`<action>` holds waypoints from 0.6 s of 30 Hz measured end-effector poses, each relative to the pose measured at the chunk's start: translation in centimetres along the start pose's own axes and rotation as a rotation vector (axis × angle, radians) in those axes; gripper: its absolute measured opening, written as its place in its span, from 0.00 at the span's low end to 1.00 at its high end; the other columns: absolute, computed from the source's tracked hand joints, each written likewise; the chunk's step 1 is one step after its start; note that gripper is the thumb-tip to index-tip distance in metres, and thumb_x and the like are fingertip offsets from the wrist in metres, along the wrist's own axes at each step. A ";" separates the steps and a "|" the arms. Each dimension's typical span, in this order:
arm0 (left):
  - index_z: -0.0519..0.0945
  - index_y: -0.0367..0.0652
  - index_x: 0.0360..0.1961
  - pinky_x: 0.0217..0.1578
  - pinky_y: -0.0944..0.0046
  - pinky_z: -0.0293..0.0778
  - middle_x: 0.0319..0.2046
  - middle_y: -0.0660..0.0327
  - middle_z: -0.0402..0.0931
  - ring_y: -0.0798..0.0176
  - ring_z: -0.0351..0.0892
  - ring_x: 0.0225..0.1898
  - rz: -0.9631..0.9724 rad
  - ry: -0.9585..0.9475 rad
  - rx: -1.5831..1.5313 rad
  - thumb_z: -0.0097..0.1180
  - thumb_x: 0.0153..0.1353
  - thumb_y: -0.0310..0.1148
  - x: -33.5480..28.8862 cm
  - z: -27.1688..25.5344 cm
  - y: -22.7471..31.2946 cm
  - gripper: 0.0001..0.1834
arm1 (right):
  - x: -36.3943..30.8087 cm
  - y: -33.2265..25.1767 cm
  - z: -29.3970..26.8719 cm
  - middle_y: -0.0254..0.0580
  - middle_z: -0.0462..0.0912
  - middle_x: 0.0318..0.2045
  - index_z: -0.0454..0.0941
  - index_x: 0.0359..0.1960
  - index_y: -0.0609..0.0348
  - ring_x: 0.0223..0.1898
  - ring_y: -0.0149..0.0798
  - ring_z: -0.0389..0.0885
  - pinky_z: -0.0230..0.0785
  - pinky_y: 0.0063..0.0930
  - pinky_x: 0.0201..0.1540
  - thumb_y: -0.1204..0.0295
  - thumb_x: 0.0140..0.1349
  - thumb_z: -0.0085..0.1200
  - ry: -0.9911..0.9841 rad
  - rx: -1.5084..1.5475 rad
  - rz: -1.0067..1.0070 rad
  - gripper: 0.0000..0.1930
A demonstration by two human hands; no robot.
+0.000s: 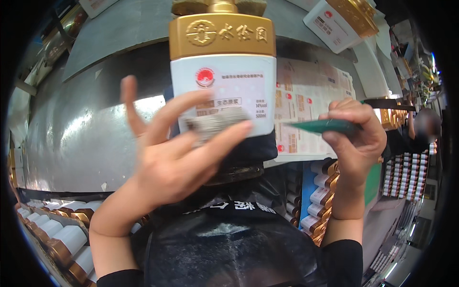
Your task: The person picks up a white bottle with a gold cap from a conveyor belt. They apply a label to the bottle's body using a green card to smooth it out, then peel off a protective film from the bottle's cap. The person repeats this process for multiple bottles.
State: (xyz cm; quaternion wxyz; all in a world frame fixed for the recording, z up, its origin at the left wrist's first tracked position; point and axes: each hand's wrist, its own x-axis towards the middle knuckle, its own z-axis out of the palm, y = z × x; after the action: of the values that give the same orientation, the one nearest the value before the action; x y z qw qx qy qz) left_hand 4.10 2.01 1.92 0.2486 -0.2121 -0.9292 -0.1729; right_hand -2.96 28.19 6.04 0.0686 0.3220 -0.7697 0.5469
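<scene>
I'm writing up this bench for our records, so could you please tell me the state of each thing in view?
Left hand: gripping the grey pad, motion-blurred
Grey pad: held before the near bottle; contact unclear
Near bottle: printed front showing, partly covered
Right hand: closed on the green tool
Green tool: tip pointing left
Label sheet: lying flat, printed
Black apron: worn, smeared whitish

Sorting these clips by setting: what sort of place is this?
Probably a factory workshop handling bottles: many white-and-gold bottles stand or lie in rows, and a printed sheet lies by a grey worktable.
</scene>
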 end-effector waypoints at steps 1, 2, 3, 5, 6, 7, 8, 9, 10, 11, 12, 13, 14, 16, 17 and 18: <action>0.84 0.61 0.50 0.72 0.41 0.30 0.32 0.67 0.84 0.60 0.71 0.60 -0.062 -0.005 0.022 0.58 0.54 0.25 -1.1 -0.8 -0.9 0.22 | 0.4 -0.5 0.1 0.40 0.83 0.31 0.82 0.36 0.64 0.34 0.29 0.80 0.72 0.21 0.38 0.85 0.46 0.67 -0.060 -0.094 0.011 0.14; 0.84 0.56 0.50 0.72 0.44 0.32 0.36 0.64 0.84 0.57 0.70 0.61 -0.113 0.007 0.078 0.54 0.55 0.22 -1.8 -1.4 -1.4 0.23 | 1.1 -1.2 0.7 0.38 0.83 0.29 0.83 0.37 0.60 0.30 0.30 0.80 0.72 0.22 0.36 0.83 0.46 0.68 -0.149 -0.163 0.030 0.15; 0.83 0.56 0.52 0.71 0.44 0.33 0.32 0.66 0.84 0.58 0.71 0.60 -0.184 0.032 0.095 0.54 0.56 0.23 -2.1 -1.7 -1.8 0.23 | 1.8 -1.2 1.7 0.38 0.84 0.30 0.83 0.37 0.61 0.29 0.29 0.79 0.70 0.22 0.35 0.80 0.46 0.69 -0.247 -0.233 -0.074 0.14; 0.82 0.53 0.54 0.70 0.45 0.37 0.33 0.65 0.83 0.57 0.71 0.60 -0.291 0.126 0.066 0.53 0.59 0.24 -2.6 -1.9 -2.6 0.22 | 4.4 -0.8 4.5 0.36 0.85 0.33 0.83 0.39 0.60 0.30 0.28 0.80 0.69 0.23 0.35 0.75 0.48 0.70 -0.313 -0.358 -0.301 0.15; 0.81 0.50 0.55 0.70 0.46 0.39 0.38 0.64 0.84 0.57 0.70 0.61 -0.331 0.201 0.030 0.52 0.60 0.23 -3.2 -1.6 -3.1 0.22 | 5.9 -0.3 6.2 0.35 0.86 0.35 0.83 0.40 0.58 0.31 0.27 0.82 0.71 0.23 0.36 0.74 0.48 0.70 -0.281 -0.407 -0.433 0.16; 0.80 0.47 0.55 0.69 0.46 0.41 0.44 0.62 0.83 0.55 0.69 0.62 -0.352 0.263 0.000 0.50 0.62 0.24 -3.4 -1.3 -3.2 0.20 | 7.9 -0.1 7.3 0.34 0.86 0.35 0.83 0.41 0.56 0.31 0.29 0.83 0.72 0.24 0.37 0.73 0.49 0.70 -0.193 -0.418 -0.496 0.15; 0.80 0.46 0.55 0.69 0.46 0.41 0.45 0.62 0.83 0.55 0.69 0.62 -0.379 0.309 -0.054 0.50 0.62 0.24 -3.5 -1.0 -3.2 0.20 | 9.6 0.0 7.8 0.34 0.86 0.35 0.83 0.41 0.55 0.32 0.30 0.84 0.74 0.25 0.38 0.72 0.50 0.69 -0.099 -0.428 -0.556 0.15; 0.80 0.45 0.55 0.69 0.45 0.40 0.46 0.62 0.83 0.55 0.69 0.62 -0.405 0.353 -0.109 0.49 0.63 0.24 -3.8 -0.8 -3.0 0.20 | 9.8 0.2 8.0 0.34 0.85 0.34 0.83 0.41 0.55 0.30 0.30 0.83 0.74 0.24 0.37 0.73 0.52 0.68 -0.089 -0.474 -0.620 0.14; 0.80 0.43 0.55 0.69 0.47 0.43 0.48 0.61 0.82 0.54 0.68 0.63 -0.421 0.357 -0.133 0.48 0.64 0.24 -4.2 -0.9 -2.9 0.19 | 9.8 0.5 8.2 0.33 0.85 0.33 0.83 0.41 0.56 0.29 0.30 0.82 0.74 0.22 0.36 0.74 0.54 0.67 -0.077 -0.516 -0.680 0.12; 0.80 0.40 0.55 0.69 0.48 0.46 0.49 0.60 0.82 0.53 0.67 0.63 -0.435 0.363 -0.156 0.46 0.65 0.24 -4.5 -0.9 -2.9 0.19 | 8.1 0.8 8.8 0.32 0.84 0.31 0.82 0.41 0.57 0.28 0.29 0.82 0.74 0.21 0.35 0.75 0.54 0.66 -0.124 -0.559 -0.722 0.12; 0.79 0.39 0.55 0.68 0.49 0.48 0.49 0.59 0.82 0.53 0.66 0.64 -0.471 0.376 -0.218 0.45 0.65 0.24 -4.6 -1.1 -3.0 0.19 | 6.0 0.1 9.4 0.33 0.83 0.29 0.82 0.36 0.58 0.26 0.31 0.80 0.73 0.23 0.32 0.75 0.51 0.64 -0.144 -0.472 -0.709 0.10; 0.79 0.38 0.55 0.68 0.51 0.51 0.50 0.57 0.81 0.53 0.66 0.64 -0.503 0.388 -0.277 0.45 0.65 0.24 -5.0 -0.5 -3.3 0.19 | 3.7 0.1 10.5 0.33 0.81 0.26 0.81 0.32 0.59 0.25 0.32 0.79 0.73 0.24 0.29 0.76 0.48 0.63 -0.168 -0.374 -0.701 0.08; 0.79 0.36 0.55 0.67 0.52 0.53 0.50 0.56 0.81 0.52 0.65 0.64 -0.539 0.401 -0.322 0.44 0.65 0.24 -5.3 -0.3 -3.6 0.19 | 3.1 -0.3 11.0 0.35 0.80 0.24 0.80 0.28 0.59 0.24 0.34 0.78 0.72 0.26 0.27 0.77 0.43 0.61 -0.188 -0.253 -0.698 0.07; 0.78 0.33 0.55 0.64 0.55 0.59 0.51 0.53 0.80 0.51 0.65 0.64 -0.535 0.385 -0.340 0.43 0.66 0.24 -5.0 -0.1 -3.8 0.19 | 3.2 -1.3 10.9 0.34 0.79 0.22 0.80 0.27 0.58 0.23 0.36 0.77 0.72 0.27 0.25 0.77 0.41 0.60 -0.248 -0.188 -0.664 0.08; 0.78 0.33 0.55 0.64 0.54 0.60 0.51 0.53 0.80 0.50 0.65 0.64 -0.525 0.353 -0.314 0.43 0.66 0.24 -4.7 -0.2 -3.5 0.19 | 5.1 -1.0 9.9 0.32 0.79 0.23 0.81 0.31 0.57 0.23 0.36 0.77 0.71 0.27 0.25 0.76 0.43 0.61 -0.265 -0.347 -0.664 0.10; 0.78 0.33 0.55 0.64 0.54 0.61 0.51 0.54 0.79 0.50 0.65 0.64 -0.511 0.318 -0.289 0.43 0.66 0.23 -4.4 -0.4 -3.3 0.19 | 7.0 -0.4 8.5 0.30 0.80 0.23 0.81 0.34 0.56 0.22 0.35 0.77 0.70 0.27 0.26 0.75 0.45 0.62 -0.304 -0.601 -0.667 0.12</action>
State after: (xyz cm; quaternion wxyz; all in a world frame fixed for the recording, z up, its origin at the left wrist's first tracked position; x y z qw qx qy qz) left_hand 6.15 -2.38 -0.84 0.3064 0.0243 -0.8677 -0.3906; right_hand -6.12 17.64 6.29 0.2171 0.5940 -0.7498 0.1946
